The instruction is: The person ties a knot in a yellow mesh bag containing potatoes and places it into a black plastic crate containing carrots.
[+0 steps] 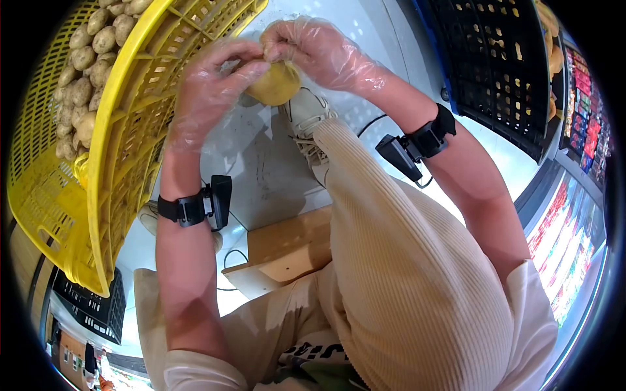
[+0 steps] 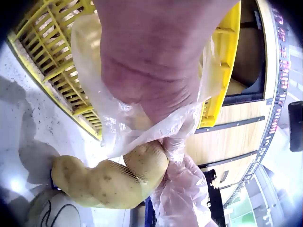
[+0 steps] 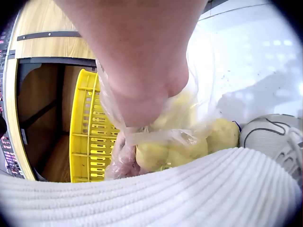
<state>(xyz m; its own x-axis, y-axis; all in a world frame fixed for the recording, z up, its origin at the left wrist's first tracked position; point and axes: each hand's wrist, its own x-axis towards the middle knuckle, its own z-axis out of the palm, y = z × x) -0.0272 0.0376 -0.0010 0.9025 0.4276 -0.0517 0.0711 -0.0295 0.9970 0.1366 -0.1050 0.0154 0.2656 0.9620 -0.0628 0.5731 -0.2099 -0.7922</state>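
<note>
A net bag of potatoes (image 1: pixel 274 85) hangs under the two hands in the head view, above the floor beside a shoe. Its fine mesh stretches over several pale yellow potatoes (image 2: pixel 106 182) in the left wrist view. My left hand (image 1: pixel 212 88), in a clear plastic glove, pinches the top of the bag between thumb and fingers. The right hand (image 1: pixel 319 52), gloved the same way, grips the bag's gathered neck with curled fingers, right against the left fingertips. Loose glove plastic hides part of the fingers in both wrist views.
A yellow plastic crate (image 1: pixel 111 137) stands tilted at the left, with loose potatoes (image 1: pixel 85 78) in it. At the upper right is a black crate (image 1: pixel 489 65). The person's shoe (image 1: pixel 306 114) and bent knee are close below the hands. A wooden box (image 1: pixel 287 244) lies between the legs.
</note>
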